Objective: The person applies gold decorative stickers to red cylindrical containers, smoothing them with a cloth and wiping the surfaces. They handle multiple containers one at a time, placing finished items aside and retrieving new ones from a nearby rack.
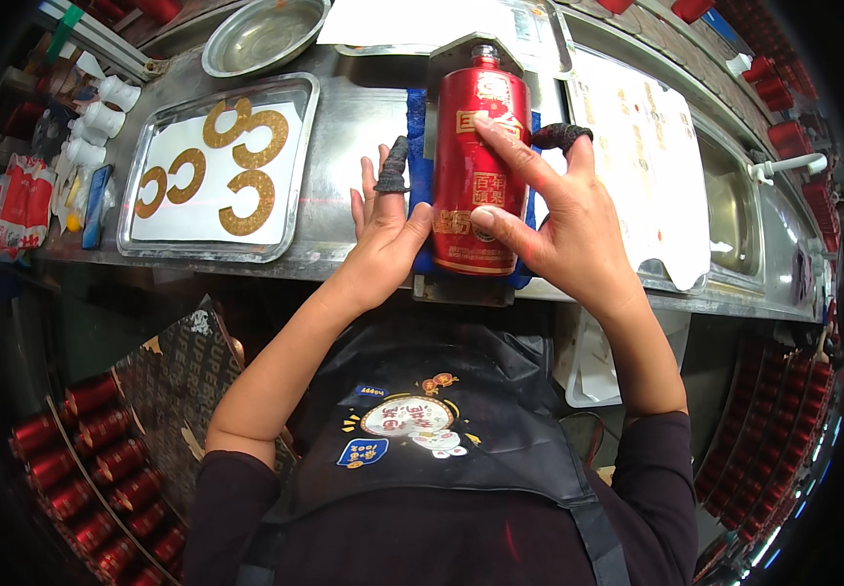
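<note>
The right hand (578, 220) is spread over the red bottle (469, 161), thumb and forefinger laid on its printed face without closing round it; the left hand (383, 244) is unclenched and holds nothing, its thumb at the bottle's left edge, contact not confirmable. The bottle appears to lie on a blue cloth (420, 146), base toward the person. Uneven pressure from the right fingers could roll or skid it, since the left hand gives no firm backing. Fingertip drag could scuff the gold print; a loose black finger wrap (392, 168) could snag. Beyond, on the metal counter (353, 127), a careless left elbow could jolt the tray (305, 146) and shift its gold rings (264, 203).
</note>
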The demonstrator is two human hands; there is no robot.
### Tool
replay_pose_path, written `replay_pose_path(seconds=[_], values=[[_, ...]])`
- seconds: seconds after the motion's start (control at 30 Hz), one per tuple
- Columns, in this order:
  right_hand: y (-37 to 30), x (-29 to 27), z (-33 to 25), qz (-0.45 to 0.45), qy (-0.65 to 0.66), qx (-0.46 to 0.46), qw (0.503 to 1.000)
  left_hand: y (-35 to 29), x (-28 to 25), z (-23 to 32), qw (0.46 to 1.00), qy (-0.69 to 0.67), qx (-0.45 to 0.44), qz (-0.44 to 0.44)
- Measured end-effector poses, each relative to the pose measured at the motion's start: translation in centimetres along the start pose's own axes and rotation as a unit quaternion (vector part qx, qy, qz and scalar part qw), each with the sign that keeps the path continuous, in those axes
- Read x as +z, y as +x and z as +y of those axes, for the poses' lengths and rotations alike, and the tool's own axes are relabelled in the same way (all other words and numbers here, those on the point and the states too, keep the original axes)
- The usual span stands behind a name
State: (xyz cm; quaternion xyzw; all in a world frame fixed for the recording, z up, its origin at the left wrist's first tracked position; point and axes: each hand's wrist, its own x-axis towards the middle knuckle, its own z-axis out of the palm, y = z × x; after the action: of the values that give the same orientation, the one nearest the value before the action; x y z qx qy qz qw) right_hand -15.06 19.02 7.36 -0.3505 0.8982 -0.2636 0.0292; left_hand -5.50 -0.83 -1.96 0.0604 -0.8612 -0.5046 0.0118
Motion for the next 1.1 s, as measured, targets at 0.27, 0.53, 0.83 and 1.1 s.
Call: replay_pose_path(seconds=[0.27, 0.53, 0.83, 1.1], values=[[-0.9, 0.3, -0.2, 0.021, 0.045, 0.030, 0.998, -3.3, -0.9, 2.6, 0.959, -0.279, -0.015, 0.038], [-1.4, 1.2, 0.5, 0.045, 0.020, -0.011, 0.999, -5.7, 0.7, 4.2, 0.997, -0.068, 0.041, 0.008], [-1.8, 1.0, 0.7, 0.033, 0.050, 0.007, 0.998, -4.7, -0.8, 4.5, 0.994, 0.015, 0.070, 0.085], [-2.0, 0.8, 1.7, -0.015, 0.109, 0.008, 0.994, -1.6, -0.2, 3.3, 0.992, -0.044, 0.106, 0.058]])
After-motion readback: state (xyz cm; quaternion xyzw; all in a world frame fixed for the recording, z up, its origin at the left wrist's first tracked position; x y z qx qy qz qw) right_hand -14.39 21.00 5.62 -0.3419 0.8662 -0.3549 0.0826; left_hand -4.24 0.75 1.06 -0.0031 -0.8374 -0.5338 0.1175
